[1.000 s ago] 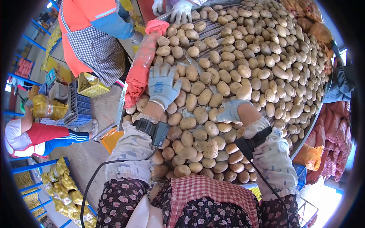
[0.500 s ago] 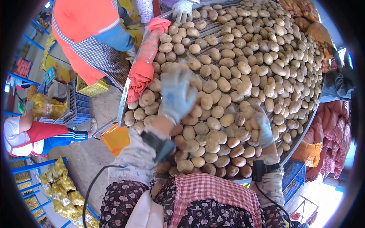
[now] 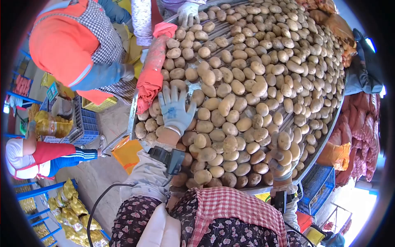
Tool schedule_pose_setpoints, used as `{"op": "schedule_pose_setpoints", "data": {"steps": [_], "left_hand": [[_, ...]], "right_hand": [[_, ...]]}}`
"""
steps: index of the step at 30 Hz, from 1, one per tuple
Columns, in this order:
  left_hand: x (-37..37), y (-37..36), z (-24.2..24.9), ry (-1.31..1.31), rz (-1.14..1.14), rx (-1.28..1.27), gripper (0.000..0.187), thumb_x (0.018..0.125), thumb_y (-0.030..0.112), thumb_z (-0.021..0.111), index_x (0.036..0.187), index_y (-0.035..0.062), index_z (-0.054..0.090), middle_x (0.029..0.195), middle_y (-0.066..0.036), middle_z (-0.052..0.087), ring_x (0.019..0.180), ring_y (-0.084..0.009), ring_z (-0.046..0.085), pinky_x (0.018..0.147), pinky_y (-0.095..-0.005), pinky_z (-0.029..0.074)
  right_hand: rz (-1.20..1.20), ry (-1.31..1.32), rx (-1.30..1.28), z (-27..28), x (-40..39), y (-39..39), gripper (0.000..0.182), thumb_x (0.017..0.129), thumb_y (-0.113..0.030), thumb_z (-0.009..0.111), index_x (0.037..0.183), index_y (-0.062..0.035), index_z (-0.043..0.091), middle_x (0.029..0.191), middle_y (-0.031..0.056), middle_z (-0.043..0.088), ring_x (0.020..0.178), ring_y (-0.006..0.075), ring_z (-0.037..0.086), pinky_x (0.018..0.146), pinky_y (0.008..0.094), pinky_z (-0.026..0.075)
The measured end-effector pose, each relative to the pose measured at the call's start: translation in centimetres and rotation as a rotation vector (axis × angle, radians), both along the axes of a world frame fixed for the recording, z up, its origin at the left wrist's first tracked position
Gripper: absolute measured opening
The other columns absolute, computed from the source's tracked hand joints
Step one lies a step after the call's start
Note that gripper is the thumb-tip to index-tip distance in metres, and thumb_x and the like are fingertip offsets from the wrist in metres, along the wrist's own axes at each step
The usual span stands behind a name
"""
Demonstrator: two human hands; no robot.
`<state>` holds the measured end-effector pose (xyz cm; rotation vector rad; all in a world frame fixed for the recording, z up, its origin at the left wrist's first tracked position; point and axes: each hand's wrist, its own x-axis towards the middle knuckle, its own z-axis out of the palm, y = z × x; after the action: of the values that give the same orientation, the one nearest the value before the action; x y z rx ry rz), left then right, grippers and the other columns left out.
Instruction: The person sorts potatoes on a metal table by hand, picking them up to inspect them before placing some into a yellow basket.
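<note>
Potatoes (image 3: 230, 143) cover a large sorting table (image 3: 317, 158) in front of me. My left hand (image 3: 177, 112), in a pale glove with a blue mark, lies on potatoes at the table's left side, fingers spread. At the right near side, my gloved right hand (image 3: 280, 164) is turned upward with its fingers curled around several potatoes (image 3: 284, 158). Those potatoes hide most of its palm. Dark devices with cables are strapped to both my wrists.
A rolled red cloth (image 3: 153, 78) lies along the left table edge. At the far end rests another person's gloved hand (image 3: 188, 13). A person in orange (image 3: 61, 43) leans at the left. Blue crates (image 3: 316, 189) and red sacks (image 3: 358, 136) stand at the right.
My left hand has moved left and slightly down, its fingers now spread over potatoes. My right hand has come nearer and turned upward with potatoes in it. The person in orange has shifted left.
</note>
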<state>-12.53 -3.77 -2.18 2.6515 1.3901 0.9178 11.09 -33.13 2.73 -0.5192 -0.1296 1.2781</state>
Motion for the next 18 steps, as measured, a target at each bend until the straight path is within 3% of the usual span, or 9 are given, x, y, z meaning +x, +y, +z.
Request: {"op": "schedule_pose_setpoints", "data": {"steps": [4,6,7,9,11,12,14,17,18], "left_hand": [[0.4,-2.0,-7.0,0.208,-0.051,-0.148,0.056,0.084,0.037,0.053,0.131,0.0066,0.05,0.141,-0.018,0.043,0.138,-0.0397,0.029,0.113,-0.0598,0.017],[1.4,-3.3,-5.4,0.112,-0.074,-0.347,0.069,0.085,0.04,0.054,0.143,0.0061,0.039,0.149,-0.018,0.035,0.142,-0.0398,0.023,0.114,-0.0597,0.017],[1.8,-4.7,-4.2,0.117,-0.078,-0.348,0.069,0.085,0.04,0.054,0.143,0.0061,0.039,0.149,-0.018,0.035,0.142,-0.0398,0.023,0.114,-0.0597,0.017],[2.3,-6.8,-2.2,-0.066,-0.45,-0.305,0.065,0.087,0.036,0.057,0.142,0.0048,0.041,0.149,-0.021,0.035,0.139,-0.0398,0.029,0.112,-0.0599,0.021],[1.2,-5.3,2.3,-0.11,-0.47,-0.422,0.065,0.086,0.035,0.059,0.14,0.0044,0.042,0.148,-0.022,0.035,0.138,-0.0415,0.03,0.111,-0.0591,0.024],[0.4,-3.9,3.4,-0.147,-0.49,-0.535,0.065,0.085,0.034,0.061,0.139,0.004,0.043,0.148,-0.023,0.036,0.137,-0.0432,0.03,0.11,-0.0584,0.026],[-1.6,-1.2,-0.2,0.066,0.036,0.032,0.062,0.084,0.04,0.058,0.135,0.0059,0.049,0.142,-0.026,0.04,0.132,-0.0477,0.033,0.107,-0.0602,0.024],[-2.1,-1.8,-0.7,0.359,0.013,-0.164,0.067,0.086,0.045,0.056,0.138,0.0054,0.046,0.146,-0.026,0.037,0.138,-0.0458,0.028,0.113,-0.0585,0.019],[-1.2,-2.7,-3.4,0.216,-0.051,-0.195,0.067,0.086,0.046,0.055,0.138,0.0054,0.046,0.146,-0.026,0.037,0.137,-0.0453,0.03,0.113,-0.0558,0.021]], "right_hand": [[0.049,0.272,0.11,1.7,-2.3,-0.2,0.055,0.094,-0.059,0.042,0.127,-0.0149,0.048,0.118,0.0065,0.054,0.09,0.025,0.051,0.063,0.0365,0.048],[-0.059,0.223,0.043,-0.9,-1.8,-1.9,0.054,0.095,-0.057,0.042,0.128,-0.0147,0.048,0.119,0.0067,0.054,0.091,0.0251,0.052,0.062,0.0362,0.048],[-0.159,0.179,-0.035,-1.8,-1.9,-2.6,0.052,0.096,-0.055,0.041,0.128,-0.0145,0.047,0.12,0.0069,0.053,0.092,0.0252,0.052,0.061,0.0359,0.048],[-0.024,0.167,0.055,-0.4,-3.0,-2.1,0.046,0.099,-0.049,0.04,0.129,-0.014,0.045,0.12,0.0073,0.054,0.095,0.0239,0.053,0.069,0.0351,0.05],[-0.185,-0.091,-0.108,-1.9,-2.4,-3.9,0.042,0.101,-0.044,0.037,0.13,-0.0139,0.044,0.12,0.007,0.055,0.096,0.0232,0.055,0.076,0.0367,0.052],[-0.176,-0.006,-0.124,-1.1,-2.4,-4.0,0.041,0.102,-0.042,0.036,0.129,-0.0131,0.044,0.12,0.0071,0.056,0.094,0.0229,0.055,0.076,0.0373,0.052],[-0.222,-0.029,-0.18,-1.2,-2.6,-5.3,0.043,0.101,-0.045,0.037,0.129,-0.0129,0.045,0.12,0.007,0.056,0.093,0.0233,0.056,0.072,0.0361,0.053],[-0.12,0.021,-0.123,0.3,-3.1,-5.4,0.054,0.095,-0.054,0.044,0.128,-0.0128,0.048,0.12,0.0068,0.056,0.089,0.0247,0.057,0.062,0.0319,0.052],[-0.127,0.072,-0.135,-0.1,-3.2,-5.9,0.057,0.092,-0.057,0.046,0.129,-0.0136,0.048,0.118,0.0068,0.057,0.089,0.0253,0.057,0.058,0.0317,0.051]]}}
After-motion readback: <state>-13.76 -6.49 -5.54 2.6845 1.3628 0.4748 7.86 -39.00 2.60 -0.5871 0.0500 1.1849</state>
